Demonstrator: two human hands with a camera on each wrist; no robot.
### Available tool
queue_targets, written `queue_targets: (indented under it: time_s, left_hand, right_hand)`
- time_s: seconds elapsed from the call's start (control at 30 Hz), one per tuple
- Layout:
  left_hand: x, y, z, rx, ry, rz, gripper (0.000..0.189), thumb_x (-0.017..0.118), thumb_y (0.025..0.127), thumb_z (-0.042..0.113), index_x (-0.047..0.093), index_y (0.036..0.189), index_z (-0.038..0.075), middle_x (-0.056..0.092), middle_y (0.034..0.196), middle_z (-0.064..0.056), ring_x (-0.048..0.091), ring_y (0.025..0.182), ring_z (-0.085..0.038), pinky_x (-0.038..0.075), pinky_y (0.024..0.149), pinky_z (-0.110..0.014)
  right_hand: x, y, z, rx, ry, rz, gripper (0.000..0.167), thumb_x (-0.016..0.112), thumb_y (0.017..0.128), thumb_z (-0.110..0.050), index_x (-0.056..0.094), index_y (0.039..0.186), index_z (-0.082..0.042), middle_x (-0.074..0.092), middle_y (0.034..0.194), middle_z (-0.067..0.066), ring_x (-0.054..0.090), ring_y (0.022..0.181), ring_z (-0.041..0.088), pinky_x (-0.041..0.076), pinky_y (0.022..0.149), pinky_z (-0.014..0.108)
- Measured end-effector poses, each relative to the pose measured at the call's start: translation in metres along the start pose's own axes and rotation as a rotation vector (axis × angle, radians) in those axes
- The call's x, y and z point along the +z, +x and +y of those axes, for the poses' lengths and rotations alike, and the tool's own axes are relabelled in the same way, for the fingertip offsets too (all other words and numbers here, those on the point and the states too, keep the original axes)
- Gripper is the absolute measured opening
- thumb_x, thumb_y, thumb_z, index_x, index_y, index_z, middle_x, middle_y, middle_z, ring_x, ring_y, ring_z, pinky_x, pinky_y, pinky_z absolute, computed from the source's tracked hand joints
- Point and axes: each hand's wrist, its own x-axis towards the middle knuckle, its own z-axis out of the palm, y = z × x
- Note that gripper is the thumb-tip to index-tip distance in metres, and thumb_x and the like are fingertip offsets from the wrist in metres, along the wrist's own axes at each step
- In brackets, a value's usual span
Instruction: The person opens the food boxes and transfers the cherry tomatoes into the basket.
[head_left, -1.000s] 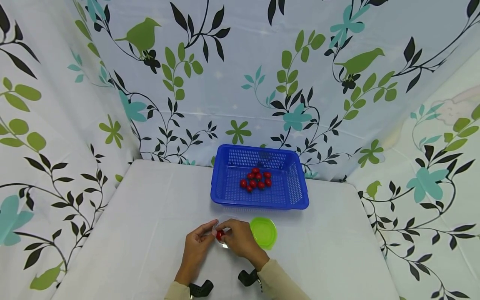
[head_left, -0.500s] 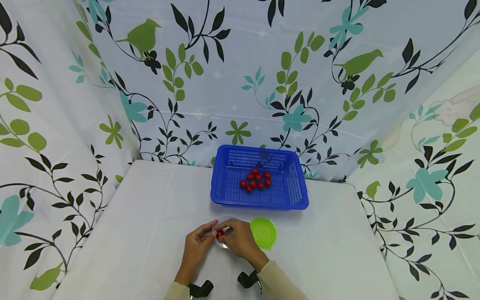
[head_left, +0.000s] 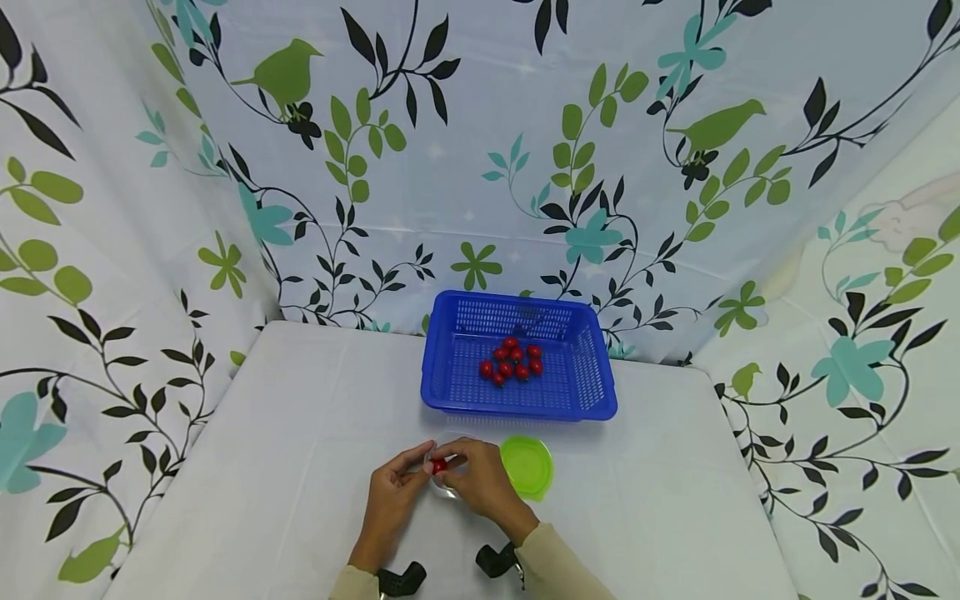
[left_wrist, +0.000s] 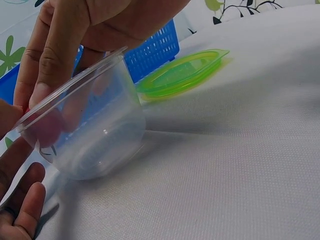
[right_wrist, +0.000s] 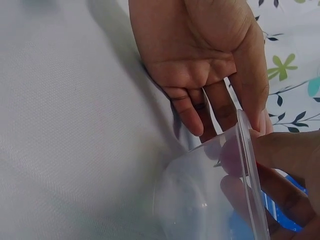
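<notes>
A clear plastic cup (left_wrist: pixel 112 132) is between my hands at the front of the table. My left hand (head_left: pixel 390 500) grips its rim from the left, thumb and fingertips at the edge. From the right, my right hand (head_left: pixel 483 483) pinches a red cherry tomato (head_left: pixel 438 466) at the cup's left side, just below the rim. The tomato shows through the cup wall in both wrist views, partly covered by fingers. In the left wrist view the cup's rim slants; whether its base lies flat is unclear. Beside my right hand lies a bright green lid (head_left: pixel 527 467).
A blue perforated basket (head_left: pixel 517 413) stands at the back of the table, holding several cherry tomatoes (head_left: pixel 506 367). A white cloth covers the table (head_left: pixel 660 500). Behind it hangs a curtain (head_left: pixel 465 150) printed with leaves and birds.
The cherry tomato has shifted slightly forward, away from me, within the right fingers. Both hands stay nearly in place at the cup.
</notes>
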Motion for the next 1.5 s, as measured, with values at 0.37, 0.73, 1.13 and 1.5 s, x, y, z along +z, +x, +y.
queue_targets:
  time_s: [0.37,0.73,1.13,1.5]
  left_hand:
    - [0.0,0.0,0.0,-0.006,0.023,0.001,0.037,0.079,0.097,0.017,0.075,0.134,0.017,0.072,0.137,-0.007,0.072,0.095,-0.017,0.057,0.081,-0.019]
    - [0.001,-0.003,0.0,0.012,0.062,0.022,0.035,0.075,0.099,0.01,0.074,0.135,0.012,0.071,0.14,-0.01,0.069,0.098,-0.016,0.056,0.082,-0.018]
    - [0.0,-0.001,0.0,0.009,0.051,0.02,0.036,0.075,0.098,0.009,0.075,0.134,0.015,0.072,0.139,-0.008,0.072,0.098,-0.025,0.057,0.081,-0.019]
    - [-0.001,-0.002,0.001,-0.001,0.038,-0.001,0.036,0.076,0.099,0.01,0.074,0.134,0.016,0.071,0.139,-0.01,0.072,0.1,-0.025,0.057,0.084,-0.019]
  right_hand:
    - [-0.012,-0.003,-0.005,-0.039,-0.081,0.052,0.03,0.088,0.086,-0.009,0.083,0.115,-0.019,0.081,0.11,-0.008,0.076,0.097,0.009,0.058,0.099,0.043]
    - [-0.044,-0.005,-0.019,-0.039,-0.004,0.082,0.033,0.082,0.092,-0.009,0.079,0.123,-0.02,0.079,0.118,-0.01,0.073,0.108,0.011,0.06,0.102,0.043]
    - [-0.058,-0.002,-0.025,-0.015,0.105,0.099,0.036,0.08,0.094,-0.007,0.078,0.127,-0.021,0.078,0.123,-0.012,0.071,0.119,0.013,0.056,0.109,0.047]
    - [-0.063,0.0,-0.031,-0.012,0.121,0.131,0.034,0.081,0.093,-0.007,0.079,0.125,-0.018,0.079,0.124,-0.009,0.071,0.122,0.015,0.053,0.114,0.044]
